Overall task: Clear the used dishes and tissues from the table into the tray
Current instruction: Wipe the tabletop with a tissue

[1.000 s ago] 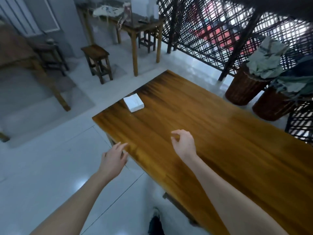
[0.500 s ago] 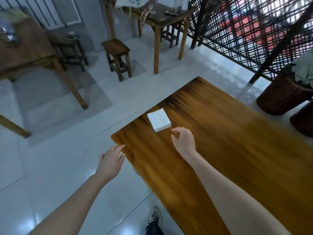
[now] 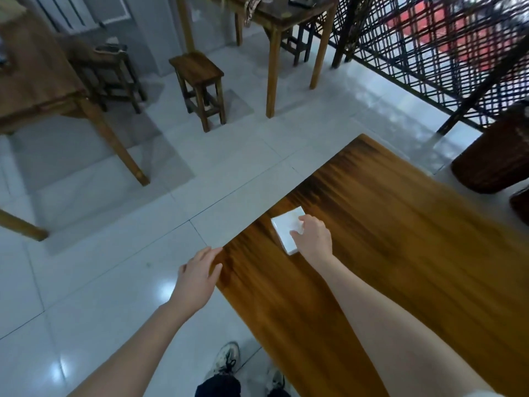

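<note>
R hand (image 3: 313,239) curled on tissue pack (image 3: 284,229) nr table (image 3: 400,253) corner, grip unclear; L hand (image 3: 197,277) open at edge.

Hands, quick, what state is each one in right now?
Left hand: open, holding nothing, at the table edge.
Right hand: fingers curled onto the white tissue pack; a firm grip cannot be told.

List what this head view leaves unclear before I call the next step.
Tray: nowhere in the head view; its place cannot be told.
White pack: one side hidden under the right hand; whether the fingers pinch it or only touch it is unclear.
Far table: things on it cut off by the top edge and blurred.
Basket: contents cut off by the right edge.
</note>
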